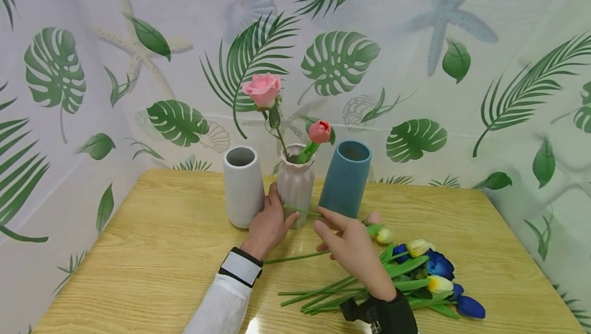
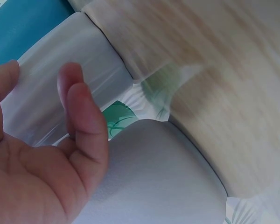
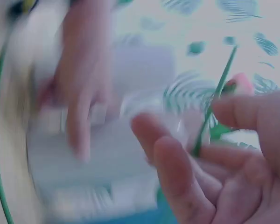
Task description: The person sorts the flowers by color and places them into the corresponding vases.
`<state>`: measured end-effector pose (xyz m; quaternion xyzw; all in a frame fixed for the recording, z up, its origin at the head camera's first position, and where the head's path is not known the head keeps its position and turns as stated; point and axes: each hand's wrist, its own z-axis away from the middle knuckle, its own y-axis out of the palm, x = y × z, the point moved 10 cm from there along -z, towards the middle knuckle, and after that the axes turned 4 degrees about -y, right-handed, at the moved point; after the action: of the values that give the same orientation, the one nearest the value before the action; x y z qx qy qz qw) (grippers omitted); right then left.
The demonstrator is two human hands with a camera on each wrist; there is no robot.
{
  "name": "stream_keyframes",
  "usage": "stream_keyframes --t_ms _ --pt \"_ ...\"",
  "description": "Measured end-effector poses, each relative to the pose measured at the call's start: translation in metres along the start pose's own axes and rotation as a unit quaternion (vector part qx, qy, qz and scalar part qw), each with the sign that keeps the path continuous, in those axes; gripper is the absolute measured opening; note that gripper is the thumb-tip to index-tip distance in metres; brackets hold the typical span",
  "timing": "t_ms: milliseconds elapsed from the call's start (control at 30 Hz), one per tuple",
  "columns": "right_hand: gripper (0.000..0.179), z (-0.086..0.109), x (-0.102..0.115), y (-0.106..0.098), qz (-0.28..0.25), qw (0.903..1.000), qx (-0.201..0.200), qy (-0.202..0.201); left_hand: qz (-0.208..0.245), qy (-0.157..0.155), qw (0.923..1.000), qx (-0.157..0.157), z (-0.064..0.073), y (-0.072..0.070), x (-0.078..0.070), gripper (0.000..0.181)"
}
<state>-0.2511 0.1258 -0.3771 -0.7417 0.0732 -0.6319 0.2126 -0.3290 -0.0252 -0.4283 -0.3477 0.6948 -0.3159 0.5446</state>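
A fluted pinkish-white vase (image 1: 295, 185) stands between the other two vases, with a pink rose (image 1: 263, 90) and a pink tulip (image 1: 319, 132) in it. My left hand (image 1: 270, 225) is at its lower left side, thumb across the front, fingers loosely bent. Seen from the left wrist, the fingers of that hand (image 2: 51, 149) overlap the vase (image 2: 46, 88). Between thumb and fingers, my right hand (image 1: 353, 247) pinches a thin green flower stem (image 1: 302, 211), whose end crosses in front of the vase. In the right wrist view this stem (image 3: 217, 98) runs slantwise past the thumb.
A white vase (image 1: 243, 190) stands on the left and a blue vase (image 1: 346, 177) on the right. Blue and white-yellow artificial flowers (image 1: 427, 272) lie at the table's right front, stems pointing left. A pale pink bloom (image 1: 374, 217) shows behind my right hand. Leaf-patterned cloth (image 1: 277, 11) hangs behind.
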Motion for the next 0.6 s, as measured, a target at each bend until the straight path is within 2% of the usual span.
stream_keyframes --t_ms 33,67,100,133,167,200,267,300,333,367,400,500,533,600 --pt "0.05 0.001 0.001 0.001 -0.059 0.9982 0.001 0.012 0.001 -0.001 1.0 0.002 0.0 0.001 0.0 0.087" --pt "0.052 0.002 0.002 0.002 -0.126 0.9918 -0.004 0.022 0.002 -0.003 1.0 0.005 0.0 0.001 0.001 0.087" --pt "0.052 0.003 0.003 0.004 -0.195 0.9803 -0.012 0.031 0.004 -0.005 1.0 0.006 0.0 0.002 0.001 0.087" --pt "0.052 0.005 0.003 0.005 -0.267 0.9626 -0.024 0.042 0.007 -0.005 0.9999 0.007 -0.001 0.002 0.002 0.087" --pt "0.05 0.006 0.002 0.007 -0.346 0.9356 -0.039 0.057 0.009 -0.005 0.9999 0.007 -0.001 0.002 0.002 0.087" --pt "0.048 0.009 0.0 0.009 -0.425 0.9003 -0.058 0.074 0.011 -0.005 0.9999 0.008 -0.001 0.002 0.002 0.087" --pt "0.048 0.014 -0.004 0.013 -0.555 0.82 -0.095 0.104 0.01 -0.004 0.9999 0.008 -0.001 0.003 0.003 0.088" --pt "0.043 0.017 -0.007 0.016 -0.603 0.7813 -0.112 0.117 0.01 -0.003 0.9999 0.007 -0.001 0.003 0.003 0.088" --pt "0.038 0.019 -0.009 0.018 -0.639 0.7473 -0.128 0.128 0.01 -0.002 0.9999 0.007 -0.001 0.003 0.003 0.088" --pt "0.032 0.021 -0.012 0.021 -0.668 0.7178 -0.14 0.139 0.009 -0.001 0.9999 0.007 -0.001 0.003 0.003 0.088" --pt "0.027 0.022 -0.014 0.023 -0.684 0.6988 -0.15 0.147 0.009 -0.001 0.9999 0.007 -0.001 0.004 0.003 0.088" --pt "0.008 0.023 -0.018 0.029 -0.718 0.6579 -0.161 0.161 0.012 0.0 0.9999 0.005 0.0 0.004 0.002 0.088" --pt "0.008 0.023 -0.02 0.031 -0.726 0.6476 -0.161 0.169 0.014 -0.001 0.9999 0.004 0.0 0.004 0.002 0.088" --pt "0.011 0.022 -0.022 0.035 -0.734 0.6362 -0.155 0.179 0.016 -0.004 0.9999 0.003 0.0 0.003 0.002 0.089"
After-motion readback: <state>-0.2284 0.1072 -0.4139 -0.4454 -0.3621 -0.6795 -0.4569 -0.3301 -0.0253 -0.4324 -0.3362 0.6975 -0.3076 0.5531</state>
